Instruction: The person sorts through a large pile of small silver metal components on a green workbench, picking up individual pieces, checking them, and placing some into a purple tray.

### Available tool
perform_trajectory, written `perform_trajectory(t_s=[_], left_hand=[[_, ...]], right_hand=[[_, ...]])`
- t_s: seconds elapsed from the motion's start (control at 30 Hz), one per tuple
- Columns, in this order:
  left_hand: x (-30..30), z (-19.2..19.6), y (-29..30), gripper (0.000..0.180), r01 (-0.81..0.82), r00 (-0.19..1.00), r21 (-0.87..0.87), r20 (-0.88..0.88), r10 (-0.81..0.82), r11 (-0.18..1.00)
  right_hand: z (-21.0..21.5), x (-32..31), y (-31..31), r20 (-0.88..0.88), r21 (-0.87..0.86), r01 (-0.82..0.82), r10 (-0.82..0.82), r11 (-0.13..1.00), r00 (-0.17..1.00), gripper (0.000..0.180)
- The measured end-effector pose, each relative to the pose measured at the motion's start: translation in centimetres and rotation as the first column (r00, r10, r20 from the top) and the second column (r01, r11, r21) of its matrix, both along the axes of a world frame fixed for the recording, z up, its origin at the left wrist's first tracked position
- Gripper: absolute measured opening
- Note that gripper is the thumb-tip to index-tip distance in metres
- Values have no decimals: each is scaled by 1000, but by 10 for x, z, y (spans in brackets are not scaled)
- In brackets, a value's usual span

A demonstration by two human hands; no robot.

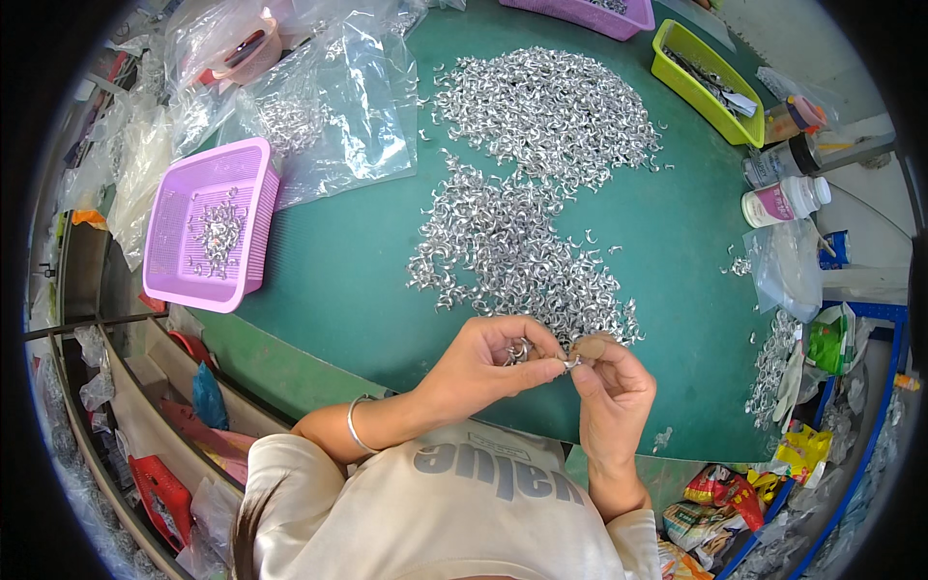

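My left hand (476,365), with a silver bangle on its wrist, is closed over several small silvery curved metal pieces. Some of them show between its curled fingers. Its thumb and forefinger meet the pinching fingertips of my right hand (619,387) at a small curved metal piece (571,364). Both hands seem to grip that piece; its far end is hidden by the fingers. Just beyond the hands spreads a heap of the same curved pieces (512,242), loose on the green table (338,290). It runs into a larger heap (551,111) farther back.
A purple basket (253,227) at left holds some pieces. Clear plastic bags (362,106) lie behind it. At the right are a yellow-green basket (710,92), a white bottle (785,201) and a smaller row of pieces (773,367). Another purple basket (633,19) stands at the back.
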State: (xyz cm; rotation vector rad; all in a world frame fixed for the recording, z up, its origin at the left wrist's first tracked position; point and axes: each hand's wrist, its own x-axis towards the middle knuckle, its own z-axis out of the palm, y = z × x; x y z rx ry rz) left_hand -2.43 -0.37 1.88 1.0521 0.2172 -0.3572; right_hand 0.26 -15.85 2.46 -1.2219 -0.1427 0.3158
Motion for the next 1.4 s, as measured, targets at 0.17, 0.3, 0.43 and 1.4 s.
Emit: perform_trajectory(t_s=[0.17,0.3,0.43,1.4], left_hand=[[2,5,0,10,-14,999,-40,-29,13,999],[7,-4,1,11,-41,999,52,-31,43,998],[15,-17,7,17,-161,985,76,-43,164,984],[21,-38,-23,19,23,989,20,-148,-20,1000]], right_hand=[[-7,3,-2,51,-112,-54,60,992,997,18],[-9,19,-3,-47,-72,-135,132,988,990,16],[-10,56,3,-137,-203,-176,150,963,979,15],[-64,83,-74,554,-823,494,212,280,805,19]])
